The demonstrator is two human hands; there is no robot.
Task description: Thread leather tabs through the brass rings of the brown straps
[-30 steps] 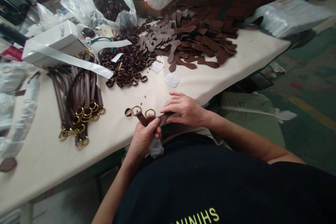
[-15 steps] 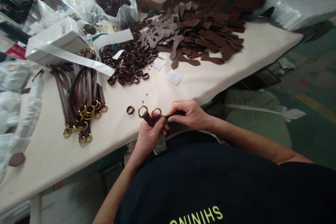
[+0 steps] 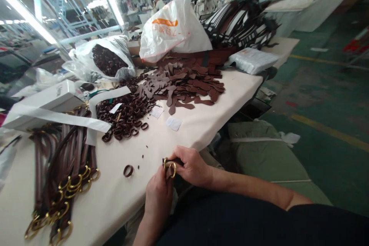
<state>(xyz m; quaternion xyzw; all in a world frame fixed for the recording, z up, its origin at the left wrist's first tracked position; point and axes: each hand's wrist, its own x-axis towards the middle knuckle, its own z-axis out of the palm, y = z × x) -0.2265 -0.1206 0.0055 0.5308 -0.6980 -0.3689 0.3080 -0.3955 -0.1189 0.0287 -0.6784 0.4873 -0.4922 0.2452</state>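
Note:
Both my hands meet at the table's front edge around a dark brown leather strap (image 3: pixel 170 173) with two gold rings (image 3: pixel 173 170). My left hand (image 3: pixel 158 190) is closed on the strap below the rings. From the right, my right hand (image 3: pixel 193 167) pinches a dark part of the strap; its fingertips are partly hidden. A single brown leather loop (image 3: pixel 128 170) lies on the table to the left of my hands. Further left is a bundle of brown straps (image 3: pixel 65 161) ending in gold rings.
Behind lie a heap of small leather loops (image 3: pixel 123 123) and a pile of brown leather pieces (image 3: pixel 187 88). A white box (image 3: pixel 43 103) with paper strips stands at left. Plastic bags (image 3: pixel 173 32) sit at the back. A green wrapped bundle (image 3: pixel 259 150) is on the right.
The view has tilted up, showing more of the workshop. My hands have drawn closer together, and the ringed strap has turned between them, its rings now beside my right fingers.

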